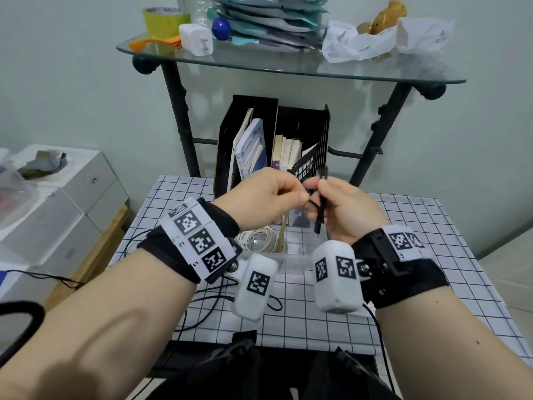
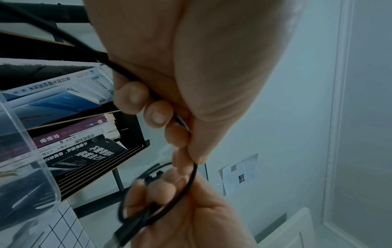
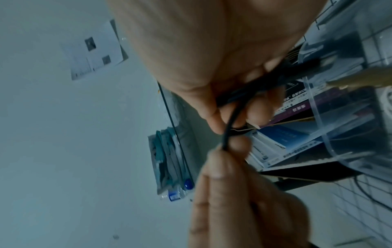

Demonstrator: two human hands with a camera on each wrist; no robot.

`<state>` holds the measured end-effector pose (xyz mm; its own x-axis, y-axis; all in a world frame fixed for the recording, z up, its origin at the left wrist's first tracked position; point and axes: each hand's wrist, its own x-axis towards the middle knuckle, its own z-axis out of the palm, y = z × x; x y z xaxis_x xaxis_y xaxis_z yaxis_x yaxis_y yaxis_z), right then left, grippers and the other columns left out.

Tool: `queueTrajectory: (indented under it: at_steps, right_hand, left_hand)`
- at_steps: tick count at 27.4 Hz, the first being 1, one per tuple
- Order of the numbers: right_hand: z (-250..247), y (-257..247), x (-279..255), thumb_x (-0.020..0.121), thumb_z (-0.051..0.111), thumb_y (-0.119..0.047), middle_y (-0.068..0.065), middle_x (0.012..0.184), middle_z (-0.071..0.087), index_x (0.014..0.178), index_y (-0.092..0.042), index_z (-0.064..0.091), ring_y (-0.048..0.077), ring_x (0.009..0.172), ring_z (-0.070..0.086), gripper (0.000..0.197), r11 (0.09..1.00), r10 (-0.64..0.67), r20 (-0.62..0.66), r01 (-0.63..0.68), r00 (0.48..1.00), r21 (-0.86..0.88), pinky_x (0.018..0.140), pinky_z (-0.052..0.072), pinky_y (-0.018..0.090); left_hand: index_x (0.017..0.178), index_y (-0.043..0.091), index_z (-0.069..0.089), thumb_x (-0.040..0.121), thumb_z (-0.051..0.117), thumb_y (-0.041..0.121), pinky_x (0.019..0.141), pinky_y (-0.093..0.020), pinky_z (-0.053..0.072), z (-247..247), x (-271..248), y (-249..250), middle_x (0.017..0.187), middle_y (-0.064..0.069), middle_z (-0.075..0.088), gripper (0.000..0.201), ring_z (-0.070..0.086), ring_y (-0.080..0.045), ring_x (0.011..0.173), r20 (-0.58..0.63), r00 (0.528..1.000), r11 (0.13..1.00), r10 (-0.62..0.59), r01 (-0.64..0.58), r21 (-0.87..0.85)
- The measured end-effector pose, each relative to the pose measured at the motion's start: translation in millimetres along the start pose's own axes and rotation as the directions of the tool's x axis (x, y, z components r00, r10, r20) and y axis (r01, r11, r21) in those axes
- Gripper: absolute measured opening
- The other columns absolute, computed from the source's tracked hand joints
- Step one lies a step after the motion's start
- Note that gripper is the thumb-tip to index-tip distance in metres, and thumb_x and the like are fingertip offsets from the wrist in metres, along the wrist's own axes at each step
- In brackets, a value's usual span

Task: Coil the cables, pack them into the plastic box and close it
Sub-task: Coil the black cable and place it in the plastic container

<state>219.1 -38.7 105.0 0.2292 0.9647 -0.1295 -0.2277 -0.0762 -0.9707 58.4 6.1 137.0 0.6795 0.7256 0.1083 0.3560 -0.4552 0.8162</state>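
Note:
Both hands are raised above the clear plastic box (image 1: pixel 291 264) on the checked tablecloth. My right hand (image 1: pixel 339 204) grips a small folded bundle of black cable (image 1: pixel 320 206), its plug end hanging down toward the box. My left hand (image 1: pixel 277 197) pinches a strand of the same black cable (image 2: pixel 188 188) between thumb and forefinger, and the strand runs across to the right hand. In the right wrist view the strand (image 3: pixel 231 124) passes over the bundle held by my right fingers. A coiled white cable (image 1: pixel 258 239) lies inside the box.
Black file holders (image 1: pixel 274 145) with books stand just behind the box. A glass shelf (image 1: pixel 288 64) on a black frame overhangs them, loaded with tape, a charger and papers. White boxes (image 1: pixel 57 197) stand at the left. Thin black wires trail over the table's near edge.

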Motion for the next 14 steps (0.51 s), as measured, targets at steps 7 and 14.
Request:
queueTrajectory:
  at_steps: [7,14]
  right_hand:
    - [11,3,-10,0.101,0.038,-0.017,0.0,0.041,0.034,0.08,-0.004,0.053,0.012,0.034,0.023,0.029,0.99,0.14,0.151,-0.137,0.979,-0.031,0.044,0.024,0.025]
    - [11,-4,-15,0.098,0.036,-0.044,-0.005,0.038,0.022,0.067,-0.009,0.053,0.009,0.031,0.014,0.049,0.967,0.245,0.287,-0.255,0.926,-0.003,0.05,0.009,0.03]
  left_hand:
    - [0.086,0.012,0.068,0.08,0.075,0.019,0.063,-0.026,0.052,-2,5,-3,0.068,-0.001,0.063,0.011,0.056,-0.011,0.057,-0.163,0.986,0.995,-0.042,0.026,-0.099]
    - [0.093,0.016,0.074,0.085,0.069,0.024,0.062,-0.005,0.038,-8,4,-12,0.076,0.011,0.068,0.012,0.053,0.01,0.059,-0.096,0.995,0.997,-0.025,0.018,-0.068]
